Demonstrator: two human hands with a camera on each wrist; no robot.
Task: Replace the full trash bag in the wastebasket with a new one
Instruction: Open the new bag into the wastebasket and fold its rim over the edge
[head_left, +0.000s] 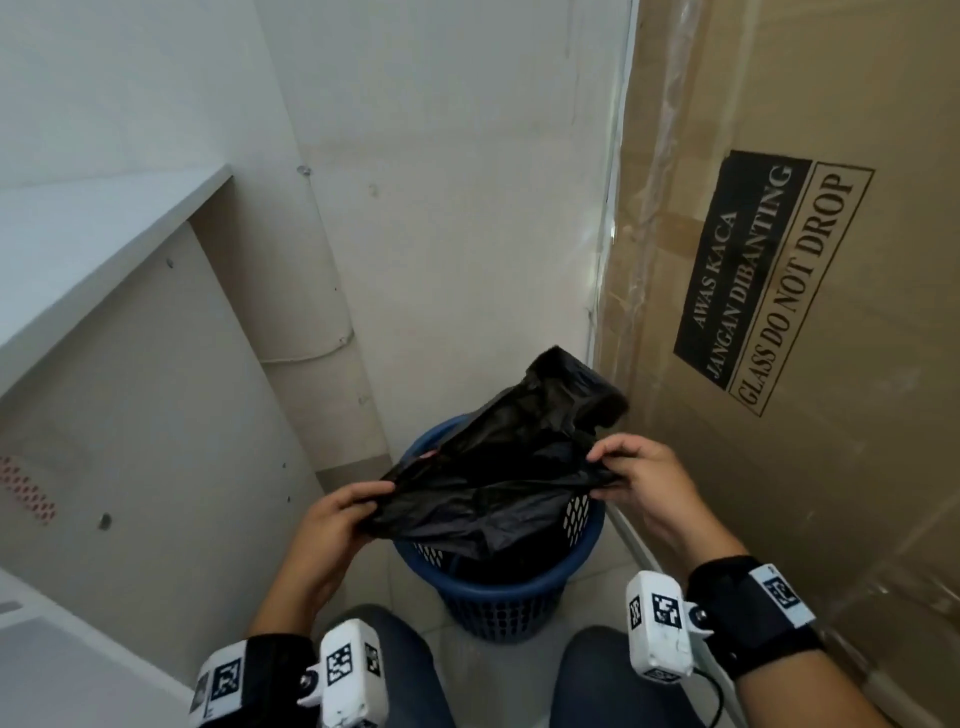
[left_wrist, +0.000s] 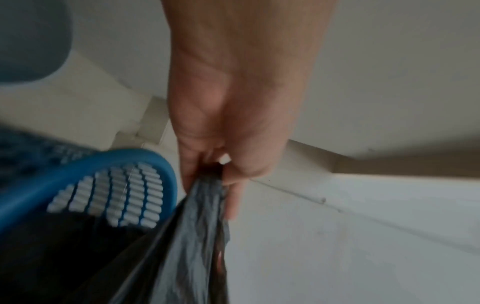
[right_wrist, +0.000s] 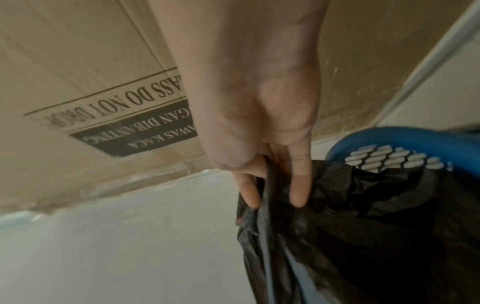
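A blue mesh wastebasket stands on the floor in the corner, just past my knees. Over its mouth I hold a black trash bag, stretched between both hands, its far end rising towards the wall. My left hand pinches the bag's left edge; the left wrist view shows the fingers bunched on the black plastic beside the basket rim. My right hand pinches the right edge, thumb and fingers clamped on the bag next to the rim. The basket's inside looks dark.
A tall cardboard box marked "GLASS DO NOT DROP" stands close on the right. A white desk with its side panel is on the left. White wall behind the basket. My knees are at the bottom.
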